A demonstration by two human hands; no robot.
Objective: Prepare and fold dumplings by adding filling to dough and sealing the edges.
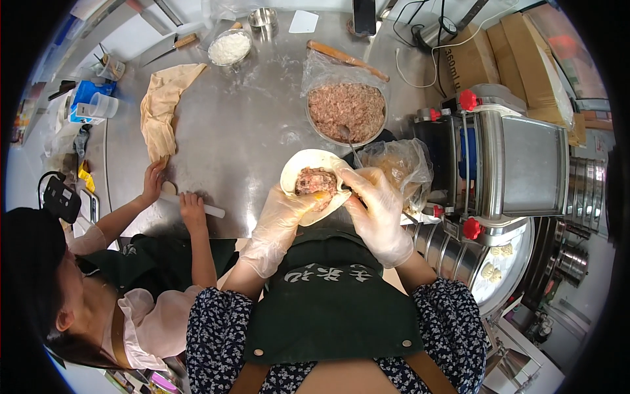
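A round dough wrapper [301,161] with a mound of minced meat filling [315,181] rests in my gloved left hand [281,221], whose thumb presses on the filling. My right hand [376,209], also in a clear plastic glove, pinches the wrapper's right edge, where a small fold shows. Just beyond my hands stands a bowl of minced meat [347,111] with a metal spoon [347,135] in it. By my right hand lies a clear plastic bag [401,165] with brownish contents.
At left a co-worker's hands [193,209] work a white rolling pin [214,211] beside a beige cloth [160,111]. A knife [184,41], a bowl of flour [230,48] and a wooden rolling pin [349,60] lie farther back. At right are a dough-sheeting machine [521,165] and a steamer with buns [489,272].
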